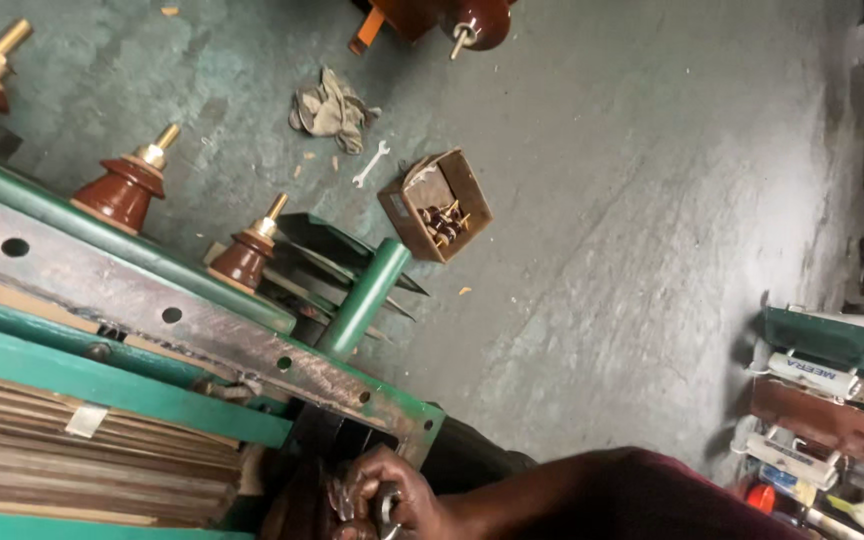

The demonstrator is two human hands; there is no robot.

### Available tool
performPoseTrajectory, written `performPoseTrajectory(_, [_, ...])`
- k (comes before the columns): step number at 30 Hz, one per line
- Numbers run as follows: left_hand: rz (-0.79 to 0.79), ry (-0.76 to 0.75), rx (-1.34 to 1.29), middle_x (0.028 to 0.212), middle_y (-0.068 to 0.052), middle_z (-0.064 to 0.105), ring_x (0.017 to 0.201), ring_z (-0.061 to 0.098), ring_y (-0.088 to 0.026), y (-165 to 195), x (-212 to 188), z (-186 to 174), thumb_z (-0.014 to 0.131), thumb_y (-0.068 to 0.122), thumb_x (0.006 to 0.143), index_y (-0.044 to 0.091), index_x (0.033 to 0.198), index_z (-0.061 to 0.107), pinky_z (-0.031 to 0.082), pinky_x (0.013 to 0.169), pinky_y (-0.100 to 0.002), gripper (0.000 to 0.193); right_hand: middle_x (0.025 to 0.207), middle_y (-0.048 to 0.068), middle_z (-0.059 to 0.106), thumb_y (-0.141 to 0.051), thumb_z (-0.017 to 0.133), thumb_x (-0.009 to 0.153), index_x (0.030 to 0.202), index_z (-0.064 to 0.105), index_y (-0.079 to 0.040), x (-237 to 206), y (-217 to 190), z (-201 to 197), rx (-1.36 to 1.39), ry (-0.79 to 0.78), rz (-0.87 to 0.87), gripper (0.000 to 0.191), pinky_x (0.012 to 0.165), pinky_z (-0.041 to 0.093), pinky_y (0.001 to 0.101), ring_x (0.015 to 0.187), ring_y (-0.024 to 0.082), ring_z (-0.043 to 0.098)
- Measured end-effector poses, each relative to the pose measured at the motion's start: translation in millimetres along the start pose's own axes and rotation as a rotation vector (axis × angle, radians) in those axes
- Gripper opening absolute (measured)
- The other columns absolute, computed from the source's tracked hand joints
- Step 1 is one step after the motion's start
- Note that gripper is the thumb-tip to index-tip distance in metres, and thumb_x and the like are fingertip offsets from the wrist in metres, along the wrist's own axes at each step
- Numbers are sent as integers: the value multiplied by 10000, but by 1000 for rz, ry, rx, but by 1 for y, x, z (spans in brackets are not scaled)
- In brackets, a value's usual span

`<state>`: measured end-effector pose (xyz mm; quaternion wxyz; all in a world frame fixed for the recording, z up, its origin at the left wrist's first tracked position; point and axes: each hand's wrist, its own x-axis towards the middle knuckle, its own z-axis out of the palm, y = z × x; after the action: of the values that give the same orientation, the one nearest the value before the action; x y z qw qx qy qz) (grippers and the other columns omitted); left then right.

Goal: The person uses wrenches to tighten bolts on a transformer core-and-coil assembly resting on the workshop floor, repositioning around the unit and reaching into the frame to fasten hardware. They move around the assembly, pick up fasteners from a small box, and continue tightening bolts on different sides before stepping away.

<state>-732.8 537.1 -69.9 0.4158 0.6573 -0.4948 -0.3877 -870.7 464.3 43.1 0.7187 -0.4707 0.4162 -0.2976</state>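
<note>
My right hand [384, 497] sits at the bottom edge of the view, fingers curled tight around a small metal piece [388, 505], grey and rounded; it may be a nut or the head of a tool, but it is too small and too much in shadow for me to tell which. The hand is pressed up against the underside corner of the green steel frame [392, 405], just below its bare, rusted plate with the row of round holes. My dark red sleeve [632, 495] runs off to the right from the wrist. My left hand does not show. Under the frame to the left lies the stack of thin brown laminations [92, 440], with a scrap of pale tape on it. Along the frame's top edge stand three brown ceramic insulators [122, 190] with brass studs, and a green pipe [364, 297] juts out from the frame near the last one. On the grey concrete floor [632, 200] beyond are a crumpled grey rag [330, 108], a silver open-ended spanner [370, 164] just beside it, and a small brown cardboard box [437, 205] holding a few small brown insulators. Green and brown equipment [832, 380] is stacked along the far right.
</note>
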Motion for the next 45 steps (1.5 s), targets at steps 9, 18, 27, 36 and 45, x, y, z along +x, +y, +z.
performPoseTrajectory(9, [86,28,66,1109,-159,748,972,747,-312,-12,0,-5,715,171,874,43,1146,745,612,837,-385,303,942,27,511,-45,723,1038,1101,477,-62,26,-33,17,127,202,-96,255,761,443,272,840,98,498])
performPoseTrajectory(18, [-23,76,187,1059,-153,759,933,757,-307,45,16,-25,747,183,858,65,1102,772,615,796,-390,271,825,12,501,-21,669,988,1061,487,-56,50,-49,10,404,423,20,200,622,385,268,722,117,479])
performPoseTrajectory(27, [-66,60,159,1089,-159,754,961,747,-293,50,13,-32,708,155,887,41,1125,759,612,784,-388,269,865,11,485,-120,607,1055,1014,487,-58,47,-43,24,676,422,1,141,681,421,293,748,126,485])
performPoseTrajectory(36, [-187,-19,-209,1322,-245,667,1204,708,-315,30,5,-59,539,36,889,-52,1281,650,621,958,-334,417,886,55,521,-123,631,1031,1010,500,-49,30,-28,74,-619,-276,-603,151,735,441,369,792,187,527])
performPoseTrajectory(45, [34,-91,152,1203,-200,718,1082,724,-353,68,30,-55,680,60,813,21,1176,713,612,855,-398,366,890,71,537,-99,682,990,999,509,-51,44,-55,27,-36,30,-220,180,762,457,406,817,215,548])
